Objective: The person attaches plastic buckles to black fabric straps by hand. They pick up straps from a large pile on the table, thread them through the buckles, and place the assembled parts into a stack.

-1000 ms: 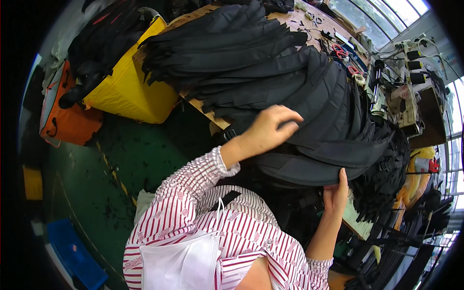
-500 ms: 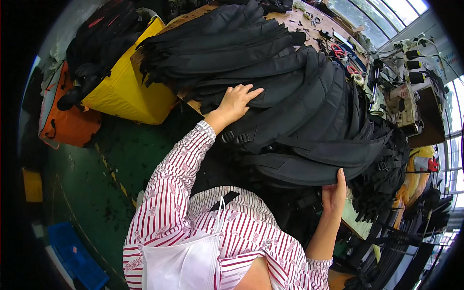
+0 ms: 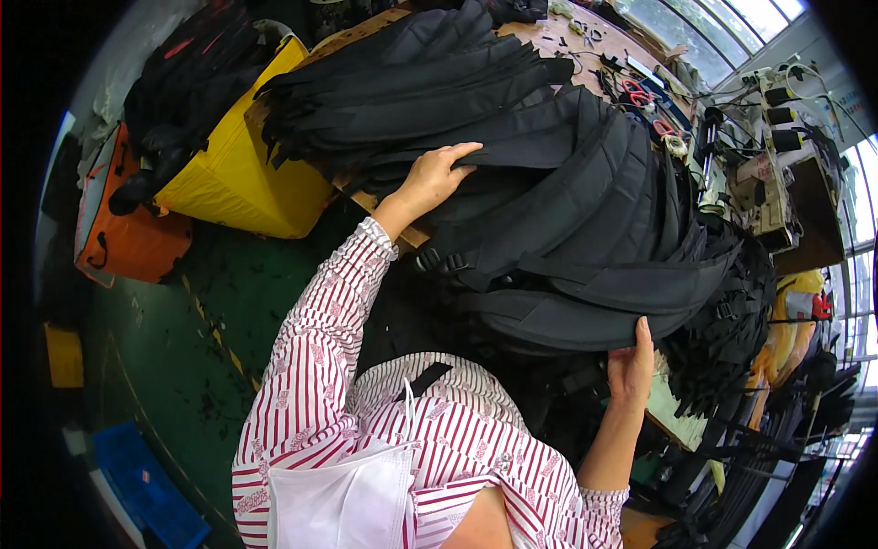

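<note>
The left hand (image 3: 432,180) is reaching into a heap of black padded straps (image 3: 402,110) that is covering most of the wooden table (image 3: 540,32); its thumb and forefinger are standing slightly apart beside a flat strap end, and whether they are gripping it cannot be told. The right hand (image 3: 631,366) is supporting the lower edge of the nearest strap (image 3: 558,320), thumb raised against it, other fingertips hiding. Plastic buckles (image 3: 444,263) are lying between the hands. A yellow container (image 3: 242,178) is crowding the table's left end, with an orange container (image 3: 137,220) standing beyond it. Red-handled scissors (image 3: 636,91) are lying behind the heap, a sewing machine (image 3: 764,197) is standing at the right, and a blue crate (image 3: 151,485) is sitting on the littered green floor (image 3: 247,302).
</note>
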Available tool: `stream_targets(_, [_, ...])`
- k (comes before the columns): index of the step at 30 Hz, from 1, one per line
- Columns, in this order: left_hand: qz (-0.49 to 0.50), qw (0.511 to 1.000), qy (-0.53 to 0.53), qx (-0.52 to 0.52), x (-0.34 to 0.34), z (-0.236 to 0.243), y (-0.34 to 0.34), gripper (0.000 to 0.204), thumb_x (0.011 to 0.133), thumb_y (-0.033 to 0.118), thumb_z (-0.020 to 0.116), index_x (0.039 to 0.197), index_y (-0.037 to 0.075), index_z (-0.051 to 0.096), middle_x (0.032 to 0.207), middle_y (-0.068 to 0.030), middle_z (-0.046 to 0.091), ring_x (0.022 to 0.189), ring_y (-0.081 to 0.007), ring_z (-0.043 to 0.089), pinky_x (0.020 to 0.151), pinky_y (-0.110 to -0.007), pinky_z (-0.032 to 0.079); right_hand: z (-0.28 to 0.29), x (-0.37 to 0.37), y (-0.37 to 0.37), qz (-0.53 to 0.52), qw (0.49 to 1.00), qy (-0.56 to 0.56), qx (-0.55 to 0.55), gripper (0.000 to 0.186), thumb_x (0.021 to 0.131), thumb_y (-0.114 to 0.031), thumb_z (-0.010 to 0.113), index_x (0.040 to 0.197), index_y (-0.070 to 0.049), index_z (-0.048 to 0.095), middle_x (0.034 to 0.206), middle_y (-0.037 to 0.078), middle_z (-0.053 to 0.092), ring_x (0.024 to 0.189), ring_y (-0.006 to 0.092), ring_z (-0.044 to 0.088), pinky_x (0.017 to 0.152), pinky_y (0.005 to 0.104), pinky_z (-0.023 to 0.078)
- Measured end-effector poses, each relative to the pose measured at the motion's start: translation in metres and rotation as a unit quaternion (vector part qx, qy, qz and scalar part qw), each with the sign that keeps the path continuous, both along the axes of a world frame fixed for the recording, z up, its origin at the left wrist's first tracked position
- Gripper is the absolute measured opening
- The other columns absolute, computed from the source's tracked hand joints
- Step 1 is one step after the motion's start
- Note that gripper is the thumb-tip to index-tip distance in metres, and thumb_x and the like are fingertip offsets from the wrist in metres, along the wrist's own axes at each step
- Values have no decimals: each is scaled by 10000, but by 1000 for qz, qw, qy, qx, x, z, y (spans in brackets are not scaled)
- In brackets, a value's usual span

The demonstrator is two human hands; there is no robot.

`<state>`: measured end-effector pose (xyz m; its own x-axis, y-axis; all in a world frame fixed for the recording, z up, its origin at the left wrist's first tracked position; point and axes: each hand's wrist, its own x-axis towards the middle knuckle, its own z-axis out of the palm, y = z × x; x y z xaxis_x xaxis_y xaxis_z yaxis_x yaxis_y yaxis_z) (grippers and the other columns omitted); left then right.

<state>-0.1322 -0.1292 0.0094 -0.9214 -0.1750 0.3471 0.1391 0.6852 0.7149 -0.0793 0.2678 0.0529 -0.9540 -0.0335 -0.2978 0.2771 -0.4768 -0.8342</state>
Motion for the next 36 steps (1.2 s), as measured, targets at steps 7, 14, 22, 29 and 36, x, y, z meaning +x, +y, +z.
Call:
stream_targets(7, [46,984,156,69,14,43,-1,358,834,40,659,1188,87,628,1126,-160,648,1062,-298,625,905,-334,487,-3,1,5,9,1000,1,0,460,918,-179,622,1312,-22,444,1274,78,557,1132,215,561,968,377,457])
stream_targets(14, [68,951,153,259,34,87,-9,306,925,142,618,1228,96,624,1107,-46,665,954,-110,632,795,-228,469,-2,1,2,8,1000,4,10,495,924,-186,612,1345,-22,409,1310,72,519,1157,207,530,979,382,436])
stream_targets(22, [56,848,281,447,41,121,5,363,944,259,598,1248,64,565,1093,-43,661,899,-175,668,678,-244,471,-4,-1,2,14,1000,12,4,485,921,-184,616,1334,-18,422,1299,74,529,1155,204,536,970,379,445])
stream_targets(29, [48,781,332,527,39,133,41,371,944,312,590,1200,47,554,1045,-74,662,909,-215,670,659,-286,502,-3,1,-1,4,1000,15,7,472,919,-183,623,1317,-14,435,1265,78,555,1112,199,567,949,359,463])
stream_targets(36, [-60,758,192,620,46,112,96,386,965,268,560,1308,97,510,1108,-70,650,932,-211,664,700,-290,503,-7,2,-1,9,999,38,-7,394,907,-203,643,1246,-39,526,1238,66,594,1121,202,574,969,380,452])
